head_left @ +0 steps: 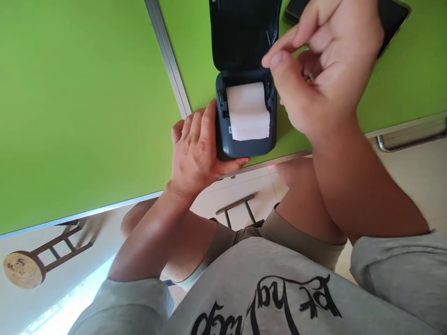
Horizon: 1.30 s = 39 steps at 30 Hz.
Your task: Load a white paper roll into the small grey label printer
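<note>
A small dark grey printer [223, 144] sits at the near edge of a green table [87, 102], its black lid [240, 32] flipped open. A white paper roll [248, 109] lies in its bay, with the paper end hanging over the front. My left hand [195, 149] grips the printer's left side and front corner. Raised above the printer's right side, my right hand [321, 65] has its fingers curled and thumb and forefinger pinched together; whether they hold anything I cannot tell.
A dark flat device [393, 21] lies on the table behind my right hand. A metal seam [167, 56] divides the tabletop. Below the table are a round wooden stool [23, 269] at the left, my knees and a pale tiled floor.
</note>
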Each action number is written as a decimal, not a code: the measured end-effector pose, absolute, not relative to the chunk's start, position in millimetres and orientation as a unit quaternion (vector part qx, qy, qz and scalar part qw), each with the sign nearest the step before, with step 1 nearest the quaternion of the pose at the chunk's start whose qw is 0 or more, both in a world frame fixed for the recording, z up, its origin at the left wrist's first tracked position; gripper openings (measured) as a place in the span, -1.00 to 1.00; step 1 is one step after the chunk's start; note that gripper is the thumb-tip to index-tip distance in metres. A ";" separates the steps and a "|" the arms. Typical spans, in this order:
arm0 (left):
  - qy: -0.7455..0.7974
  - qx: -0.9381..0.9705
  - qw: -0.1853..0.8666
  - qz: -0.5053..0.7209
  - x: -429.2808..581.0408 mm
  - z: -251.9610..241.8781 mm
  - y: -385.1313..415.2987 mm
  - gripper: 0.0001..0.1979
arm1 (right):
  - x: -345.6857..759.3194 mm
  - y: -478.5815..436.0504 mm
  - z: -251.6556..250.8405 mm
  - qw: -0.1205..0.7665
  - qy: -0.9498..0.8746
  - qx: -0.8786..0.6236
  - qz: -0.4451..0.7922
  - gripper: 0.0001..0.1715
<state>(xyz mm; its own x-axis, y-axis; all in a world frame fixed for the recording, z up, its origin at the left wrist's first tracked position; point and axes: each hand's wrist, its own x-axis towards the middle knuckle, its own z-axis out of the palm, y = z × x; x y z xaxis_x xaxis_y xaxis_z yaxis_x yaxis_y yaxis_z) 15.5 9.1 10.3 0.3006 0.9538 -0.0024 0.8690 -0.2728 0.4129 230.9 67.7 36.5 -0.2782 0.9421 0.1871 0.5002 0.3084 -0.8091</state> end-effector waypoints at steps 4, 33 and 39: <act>0.572 0.796 0.147 0.133 13.8 5.8 8.8 0.20 | 221.4 75.5 53.9 0.290 -0.773 -0.512 0.238 -0.69; 0.535 0.818 0.131 0.165 10.5 -1.2 7.0 0.12 | 296.9 63.6 20.8 0.489 -0.554 -0.491 0.461 -0.49; 0.546 0.812 0.118 0.167 13.5 -0.5 6.5 0.16 | 276.2 40.2 -7.9 0.486 -0.650 -0.529 0.248 -0.59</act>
<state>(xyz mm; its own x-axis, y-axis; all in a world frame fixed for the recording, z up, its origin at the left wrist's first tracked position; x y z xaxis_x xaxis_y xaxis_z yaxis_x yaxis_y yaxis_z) 13.5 6.5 -0.5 0.3482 0.9265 0.1428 0.8472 -0.3762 0.3751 276.2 40.2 -7.9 0.0316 0.9285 0.3699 0.4457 0.3181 -0.8367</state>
